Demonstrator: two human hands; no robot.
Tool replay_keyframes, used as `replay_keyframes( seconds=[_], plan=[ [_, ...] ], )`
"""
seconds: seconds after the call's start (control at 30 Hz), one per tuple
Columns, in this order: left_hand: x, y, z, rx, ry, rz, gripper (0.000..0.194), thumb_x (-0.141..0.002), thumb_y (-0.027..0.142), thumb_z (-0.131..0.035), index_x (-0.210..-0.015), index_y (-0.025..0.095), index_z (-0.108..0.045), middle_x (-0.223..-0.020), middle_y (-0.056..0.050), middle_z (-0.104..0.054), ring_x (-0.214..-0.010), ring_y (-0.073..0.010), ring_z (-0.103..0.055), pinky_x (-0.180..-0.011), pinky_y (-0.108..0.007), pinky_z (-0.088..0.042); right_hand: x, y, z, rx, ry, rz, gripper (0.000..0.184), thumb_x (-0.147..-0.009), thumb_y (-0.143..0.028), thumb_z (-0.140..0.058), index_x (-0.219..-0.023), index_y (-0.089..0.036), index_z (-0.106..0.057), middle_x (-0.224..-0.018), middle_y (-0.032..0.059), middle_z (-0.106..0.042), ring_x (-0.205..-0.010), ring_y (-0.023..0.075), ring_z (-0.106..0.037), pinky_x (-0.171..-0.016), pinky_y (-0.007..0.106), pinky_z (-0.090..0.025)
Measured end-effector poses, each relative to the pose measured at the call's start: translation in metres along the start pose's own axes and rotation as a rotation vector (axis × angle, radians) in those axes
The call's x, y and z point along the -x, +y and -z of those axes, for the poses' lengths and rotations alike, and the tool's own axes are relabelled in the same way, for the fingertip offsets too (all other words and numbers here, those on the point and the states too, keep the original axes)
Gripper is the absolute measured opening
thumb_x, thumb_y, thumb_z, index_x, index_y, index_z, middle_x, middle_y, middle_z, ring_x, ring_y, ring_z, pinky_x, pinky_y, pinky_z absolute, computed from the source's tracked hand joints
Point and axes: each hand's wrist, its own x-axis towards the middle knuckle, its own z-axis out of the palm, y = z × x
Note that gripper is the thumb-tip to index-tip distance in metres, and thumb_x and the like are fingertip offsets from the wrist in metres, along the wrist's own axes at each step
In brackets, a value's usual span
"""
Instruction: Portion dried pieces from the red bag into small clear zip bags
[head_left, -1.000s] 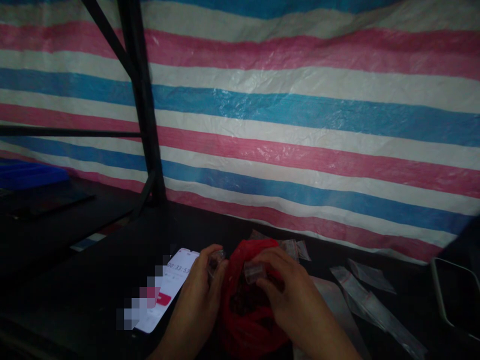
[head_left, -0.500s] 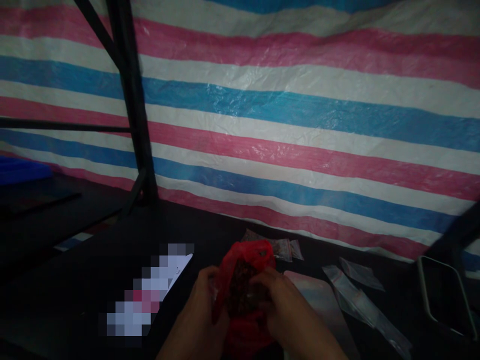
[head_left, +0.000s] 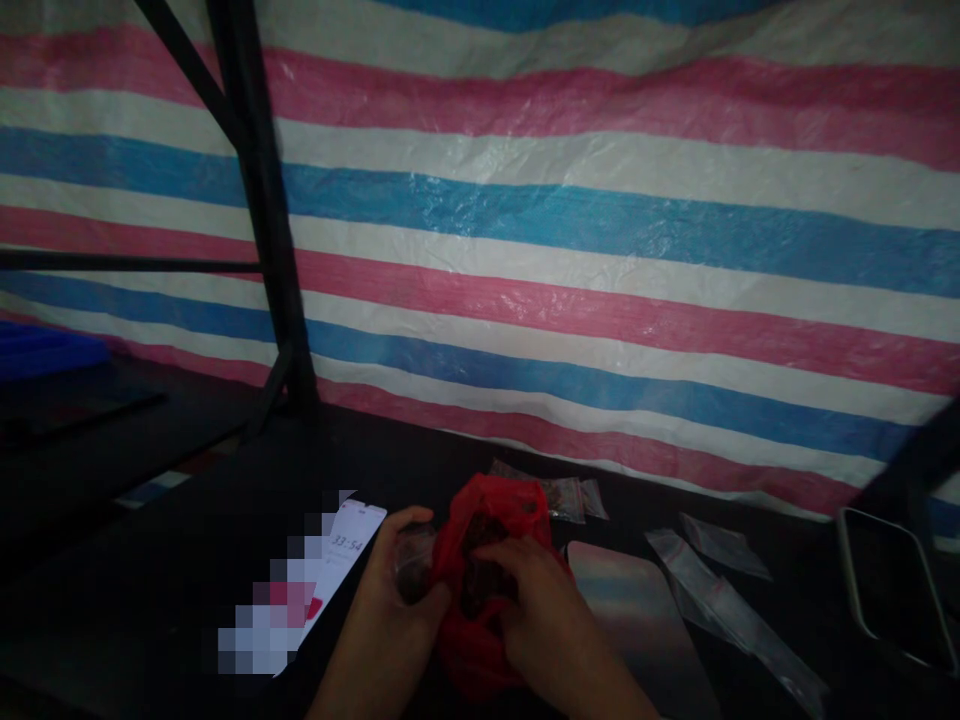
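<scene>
A red plastic bag (head_left: 480,640) with dark contents stands open on the dark table between my hands. My left hand (head_left: 390,620) is closed round a small clear zip bag (head_left: 412,565) held against the red bag's left side. My right hand (head_left: 536,625) reaches into the red bag's mouth with its fingers curled among the dark contents; what they pinch is hidden.
A lit phone (head_left: 330,570) showing a timer lies left of my hands. Several empty clear zip bags (head_left: 720,600) and a flat shiny sheet (head_left: 637,610) lie to the right, filled small bags (head_left: 562,495) behind. A striped tarp (head_left: 600,250) hangs at the back, a black frame post (head_left: 262,220) at left.
My right hand has let go of the clear bag it held above the red bag and gone down into the red bag. The left hand has kept its small bag.
</scene>
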Motion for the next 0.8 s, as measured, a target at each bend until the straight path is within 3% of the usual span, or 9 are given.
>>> replay_keyframes(
  seconds=[0.1, 0.23, 0.33, 0.43, 0.6, 0.8],
  plan=[
    [-0.002, 0.0, 0.0, -0.022, 0.02, -0.035, 0.052, -0.08, 0.033, -0.071, -0.128, 0.029, -0.051, -0.097, 0.002, -0.069, -0.092, -0.0207, -0.075, -0.08, -0.033, -0.063, -0.004, 0.004, 0.0, -0.245, -0.027, 0.002, 0.063, -0.069, 0.009, -0.049, -0.113, -0.022, -0.081, -0.11, 0.0063, -0.083, -0.104, 0.0233, -0.078, -0.094, 0.034, -0.059],
    [-0.001, -0.003, 0.002, -0.063, -0.016, -0.11, 0.053, -0.088, 0.033, -0.066, -0.137, 0.031, -0.044, -0.118, -0.003, -0.068, -0.113, -0.0236, -0.072, -0.095, -0.038, -0.061, -0.008, 0.001, 0.017, -0.403, -0.022, -0.033, 0.045, -0.081, -0.001, -0.06, -0.114, -0.023, -0.081, -0.101, 0.0041, -0.084, -0.096, 0.0226, -0.079, -0.09, 0.034, -0.061],
    [0.0, -0.008, 0.002, -0.165, -0.136, -0.115, 0.043, -0.093, 0.029, -0.061, -0.135, 0.027, -0.051, -0.125, -0.007, -0.069, -0.119, -0.0254, -0.07, -0.104, -0.043, -0.057, -0.007, -0.008, 0.034, -0.429, 0.009, -0.079, 0.042, -0.085, -0.008, -0.064, -0.121, -0.023, -0.078, -0.111, 0.0054, -0.082, -0.102, 0.0232, -0.078, -0.096, 0.038, -0.06],
    [0.001, -0.013, 0.001, -0.194, -0.219, -0.146, 0.03, -0.098, 0.032, -0.056, -0.127, 0.025, -0.059, -0.126, -0.01, -0.071, -0.118, -0.0267, -0.07, -0.104, -0.044, -0.057, -0.004, -0.021, 0.039, -0.488, -0.045, -0.035, 0.041, -0.085, -0.008, -0.063, -0.121, -0.025, -0.076, -0.123, 0.0056, -0.079, -0.11, 0.0225, -0.076, -0.1, 0.038, -0.06],
    [0.0, -0.016, 0.003, -0.196, -0.192, -0.135, 0.033, -0.092, 0.028, -0.061, -0.124, 0.024, -0.066, -0.122, -0.012, -0.076, -0.113, -0.0294, -0.074, -0.097, -0.044, -0.06, -0.003, -0.039, 0.023, -0.228, -0.029, 0.087, 0.05, -0.078, 0.002, -0.06, -0.113, -0.029, -0.079, -0.115, 0.0039, -0.073, -0.107, 0.0216, -0.073, -0.098, 0.036, -0.059],
    [-0.002, -0.013, 0.003, -0.206, -0.146, -0.17, 0.036, -0.084, 0.022, -0.063, -0.12, 0.023, -0.07, -0.123, -0.014, -0.078, -0.117, -0.0319, -0.073, -0.101, -0.047, -0.058, -0.009, -0.055, 0.008, 0.039, -0.096, 0.245, 0.069, -0.074, 0.011, -0.047, -0.121, -0.03, -0.077, -0.125, 0.0067, -0.069, -0.113, 0.0245, -0.072, -0.099, 0.039, -0.06]
  ],
)
